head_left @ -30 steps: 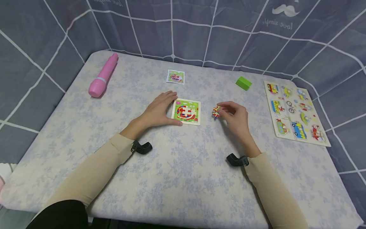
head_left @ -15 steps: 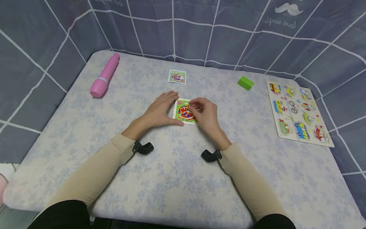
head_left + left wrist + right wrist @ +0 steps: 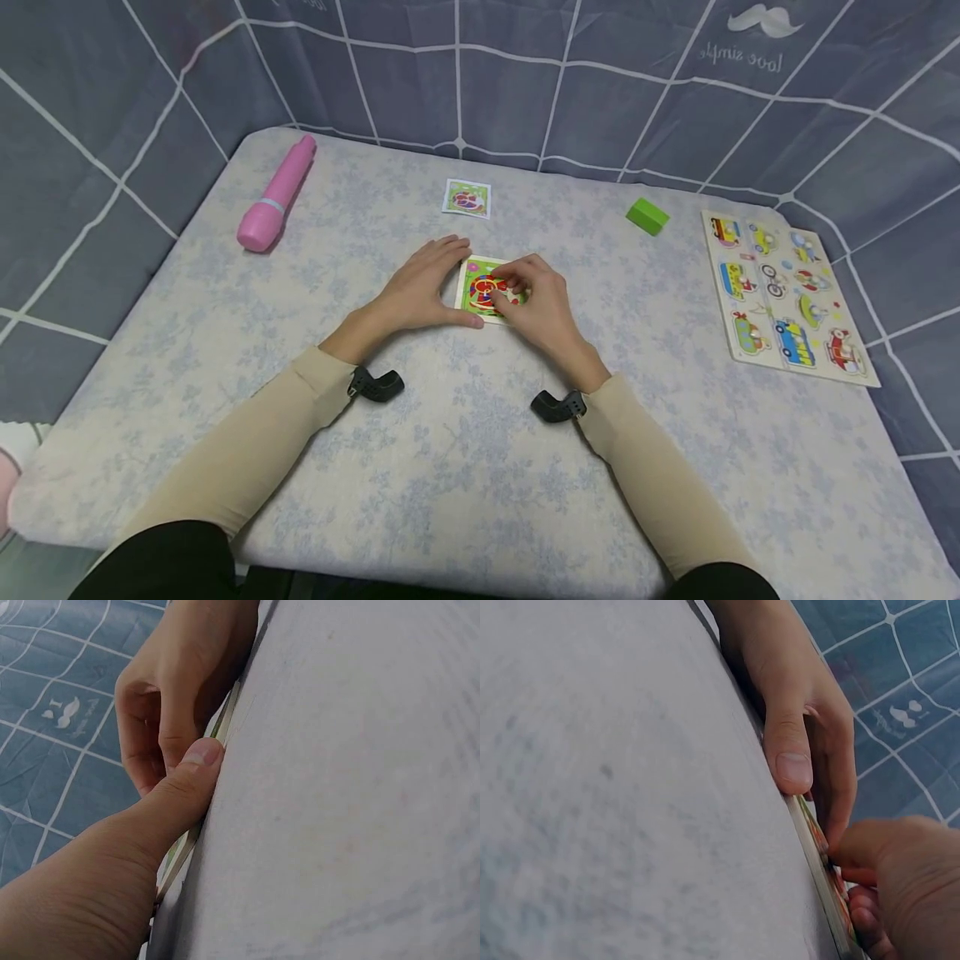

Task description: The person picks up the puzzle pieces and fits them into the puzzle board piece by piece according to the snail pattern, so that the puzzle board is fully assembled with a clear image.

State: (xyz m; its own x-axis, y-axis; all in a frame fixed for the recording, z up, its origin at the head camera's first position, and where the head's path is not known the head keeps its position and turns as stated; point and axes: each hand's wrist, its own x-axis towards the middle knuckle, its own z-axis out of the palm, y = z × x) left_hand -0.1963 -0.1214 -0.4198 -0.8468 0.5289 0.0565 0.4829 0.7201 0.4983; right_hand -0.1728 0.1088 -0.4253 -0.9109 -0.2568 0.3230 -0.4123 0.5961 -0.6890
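A small square puzzle board with a green and red picture lies flat on the table. My left hand holds it from the left, thumb along the near edge and fingers at the far corner. In the left wrist view the left thumb presses against the board's side. Over the board's right half, my right hand has curled fingers and pinches a small red puzzle piece down at the picture. The right fingers partly hide piece and board. In the right wrist view, the right thumb reaches the board's surface.
Behind the board lies a small picture card. A green block sits at the back right, near a larger wooden puzzle board with vehicle shapes. A pink microphone-shaped object lies at the back left. Grey checked curtains stand behind the table.
My right hand has moved left from beside the board onto it, bringing the puzzle piece, and shifts slightly there. The left hand stays at the board.
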